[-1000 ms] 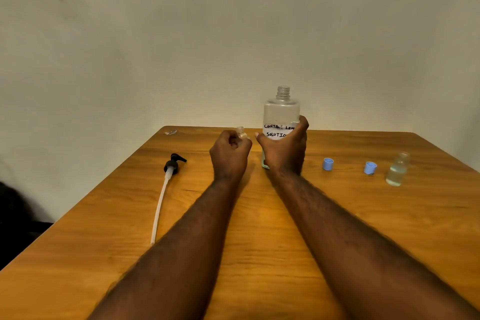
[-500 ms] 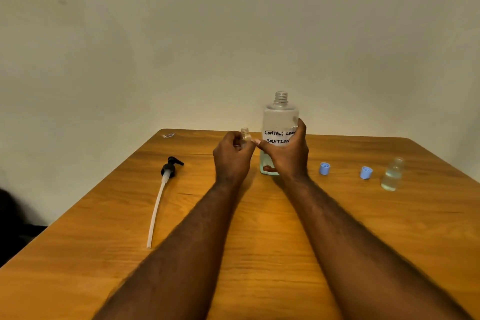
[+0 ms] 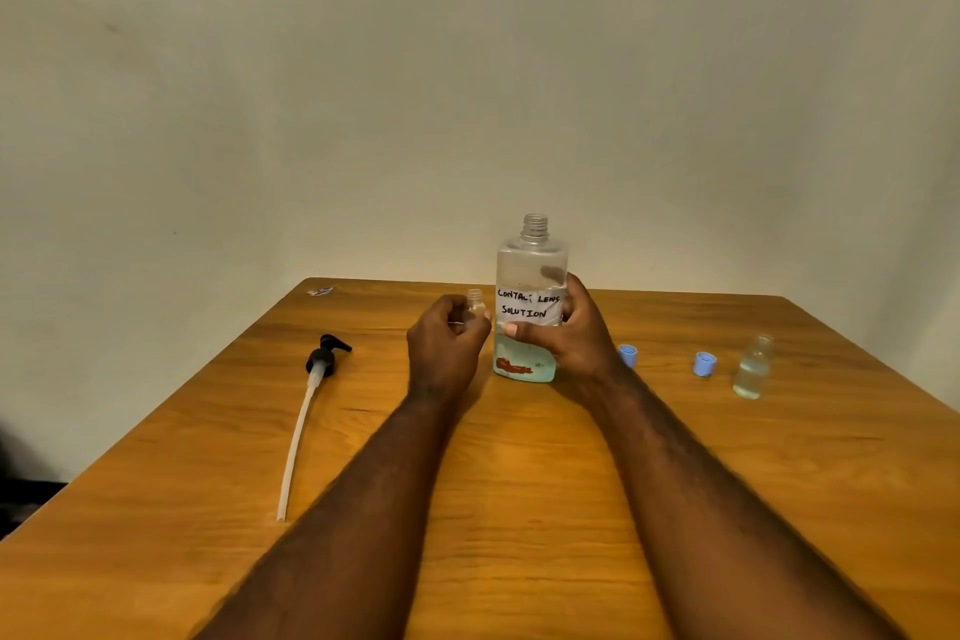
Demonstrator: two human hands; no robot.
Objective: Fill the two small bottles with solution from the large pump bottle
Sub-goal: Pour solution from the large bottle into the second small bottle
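- The step in hand looked like the pour into the second small bottle, since the pump head [image 3: 326, 358] with its long tube was already out and lying on the table [image 3: 519, 509], off to the left.
- The right hand [image 3: 563, 333] was wrapped around the large bottle [image 3: 531, 296] at label height, thumb across the front and fingers round the far side. It was a closed, firm grip, with the bottle upright and apparently on the tabletop.
- The left hand [image 3: 445, 346] was curled shut around the small bottle [image 3: 475, 303], with only its open neck poking out above the fingers.
- The two bottles sat just beside each other, but the small neck was well below the big one's open mouth.
- To do it well, I'd guess you'd want to tip the large bottle slowly and bring its mouth right over that tiny neck. The opening is narrow, so a fast tilt would likely slop solution over the fingers.
- There wasn't much liquid left in the big one, just a pale band at the bottom, so it'd probably need a steep tilt before anything ran.
- The other small bottle [image 3: 752, 369] stood well off to the right with liquid in it and no cap, and the two blue caps [image 3: 705, 363] lay between it and the right hand.
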